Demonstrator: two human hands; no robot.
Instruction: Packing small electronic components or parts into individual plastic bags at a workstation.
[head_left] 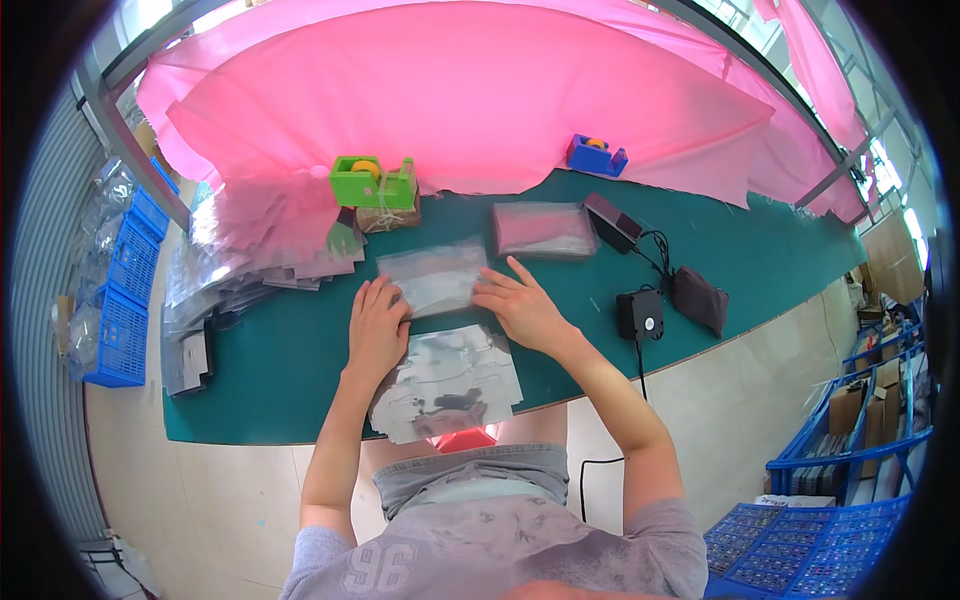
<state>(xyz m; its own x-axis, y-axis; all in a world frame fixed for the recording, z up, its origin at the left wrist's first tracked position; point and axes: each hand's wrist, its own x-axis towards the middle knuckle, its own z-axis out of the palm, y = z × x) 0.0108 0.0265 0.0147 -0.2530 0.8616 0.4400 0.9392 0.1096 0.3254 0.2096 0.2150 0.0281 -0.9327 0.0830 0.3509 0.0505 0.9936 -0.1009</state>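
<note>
A stack of clear plastic sheets (437, 276) lies between my two hands over the green table, slightly blurred. My left hand (377, 318) grips its left edge, thumb toward the sheets and fingers along the side. On the opposite edge, my right hand (524, 307) holds the stack with its fingertips, one finger stretched out above the others. Closer to me rests a pile of shiny, clear die-cut plastic sheets (450, 378), reaching to the table's front edge. Beyond my right hand is another neat stack of clear plastic pieces (544, 230).
Loose clear plastic sheets (255, 250) cover the table's left side. A green tape dispenser (372, 185) and a blue one (594, 157) stand by the pink cloth (460, 100). Right lie a dark device (612, 222), a black adapter (639, 314) and a dark pouch (700, 300).
</note>
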